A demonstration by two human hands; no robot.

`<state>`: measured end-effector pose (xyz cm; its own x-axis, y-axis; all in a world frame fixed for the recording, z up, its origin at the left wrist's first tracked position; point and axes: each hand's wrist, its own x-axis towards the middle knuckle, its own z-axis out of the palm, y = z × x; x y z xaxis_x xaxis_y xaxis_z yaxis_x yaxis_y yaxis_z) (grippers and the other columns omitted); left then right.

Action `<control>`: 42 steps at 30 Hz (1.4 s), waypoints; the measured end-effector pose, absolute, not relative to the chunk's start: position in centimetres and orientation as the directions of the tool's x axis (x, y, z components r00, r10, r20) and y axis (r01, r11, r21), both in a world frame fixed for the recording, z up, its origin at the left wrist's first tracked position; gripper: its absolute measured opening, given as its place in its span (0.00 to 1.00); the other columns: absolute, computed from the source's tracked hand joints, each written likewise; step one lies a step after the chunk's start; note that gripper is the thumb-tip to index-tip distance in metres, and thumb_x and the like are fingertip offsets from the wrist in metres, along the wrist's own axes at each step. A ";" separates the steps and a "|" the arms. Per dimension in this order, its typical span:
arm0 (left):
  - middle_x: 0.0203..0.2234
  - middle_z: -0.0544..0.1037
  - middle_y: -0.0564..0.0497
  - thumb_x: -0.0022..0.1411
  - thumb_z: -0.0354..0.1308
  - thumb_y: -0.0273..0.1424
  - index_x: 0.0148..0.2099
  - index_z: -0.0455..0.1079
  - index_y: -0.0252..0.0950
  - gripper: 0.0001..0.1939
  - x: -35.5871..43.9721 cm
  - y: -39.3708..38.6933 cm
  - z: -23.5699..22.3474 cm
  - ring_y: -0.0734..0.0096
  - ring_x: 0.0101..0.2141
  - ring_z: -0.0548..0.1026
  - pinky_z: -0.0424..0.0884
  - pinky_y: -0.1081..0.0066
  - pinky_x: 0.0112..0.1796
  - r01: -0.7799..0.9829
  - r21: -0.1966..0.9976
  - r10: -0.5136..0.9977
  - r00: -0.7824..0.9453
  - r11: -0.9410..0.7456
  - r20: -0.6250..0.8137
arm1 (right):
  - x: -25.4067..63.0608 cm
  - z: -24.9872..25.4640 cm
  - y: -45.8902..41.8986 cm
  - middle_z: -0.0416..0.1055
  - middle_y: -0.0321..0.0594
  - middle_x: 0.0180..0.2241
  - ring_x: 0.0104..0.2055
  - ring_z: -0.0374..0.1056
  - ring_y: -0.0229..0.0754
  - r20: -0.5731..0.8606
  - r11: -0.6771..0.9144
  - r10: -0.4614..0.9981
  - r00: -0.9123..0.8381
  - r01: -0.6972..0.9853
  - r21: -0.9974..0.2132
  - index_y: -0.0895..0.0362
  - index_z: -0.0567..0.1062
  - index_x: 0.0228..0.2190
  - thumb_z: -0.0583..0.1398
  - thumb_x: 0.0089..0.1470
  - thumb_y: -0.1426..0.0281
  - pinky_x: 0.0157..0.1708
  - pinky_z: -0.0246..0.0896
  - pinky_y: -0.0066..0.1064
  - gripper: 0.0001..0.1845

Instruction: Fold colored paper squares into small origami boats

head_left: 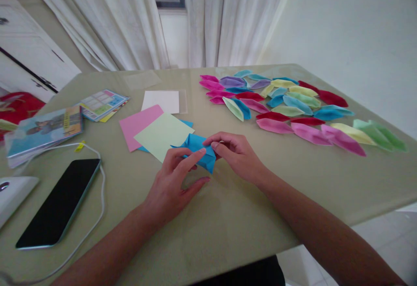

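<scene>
A partly folded piece of blue origami paper [206, 161] is between my two hands, just above the table. My right hand [236, 152] pinches its right edge between thumb and fingers. On its left side, my left hand [177, 175] has its fingers curled against the paper, with the index finger lying across it and the thumb held apart below. Just behind my left hand lie flat square sheets: a light green one [164, 135] on top, a pink one [140, 125] and some blue under it. Many folded, boat-shaped paper pieces [276, 111] in several colours spread to the right.
At the left are a black-screened phone [60, 203], a white cable [103, 190], a white device [16, 195], a booklet [48, 129] and printed cards [103, 103]. A white sheet [161, 102] lies toward the back. The table's [247, 216] front edge is close to me.
</scene>
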<state>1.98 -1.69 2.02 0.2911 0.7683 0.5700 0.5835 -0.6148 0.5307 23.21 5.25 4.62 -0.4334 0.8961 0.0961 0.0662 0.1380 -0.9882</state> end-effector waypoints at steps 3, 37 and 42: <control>0.46 0.68 0.49 0.65 0.69 0.29 0.64 0.65 0.43 0.28 1.9 -1.8 2.3 0.71 0.37 0.76 0.81 0.69 0.38 0.611 0.526 0.779 0.265 -0.592 0.568 | 23.2 4.6 5.1 0.78 0.37 0.34 0.34 0.75 0.38 0.106 0.140 0.890 -0.444 0.044 -0.989 0.57 0.82 0.41 0.60 0.66 0.66 0.35 0.73 0.30 0.12; 0.64 0.64 0.41 0.65 0.63 0.25 0.63 0.65 0.46 0.27 1.8 -1.4 2.4 0.54 0.60 0.70 0.76 0.57 0.52 0.380 0.788 0.872 0.146 -0.485 0.466 | 23.2 5.8 4.3 0.73 0.38 0.35 0.36 0.69 0.41 0.379 0.570 0.634 -0.674 0.076 -0.818 0.53 0.78 0.36 0.58 0.62 0.79 0.39 0.66 0.34 0.10; 0.68 0.63 0.42 0.63 0.61 0.21 0.62 0.68 0.45 0.26 1.7 -1.4 2.5 0.56 0.59 0.72 0.75 0.58 0.53 0.368 0.806 0.885 0.159 -0.464 0.438 | 23.3 5.6 4.4 0.73 0.38 0.35 0.37 0.69 0.42 0.376 0.575 0.645 -0.666 0.099 -0.812 0.53 0.78 0.37 0.58 0.61 0.80 0.40 0.65 0.34 0.11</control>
<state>1.66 -1.40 2.48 0.1593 0.8850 0.4375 0.3680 -0.4645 0.8055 23.27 4.39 5.56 -0.6660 0.6445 0.3755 0.0989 0.5752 -0.8120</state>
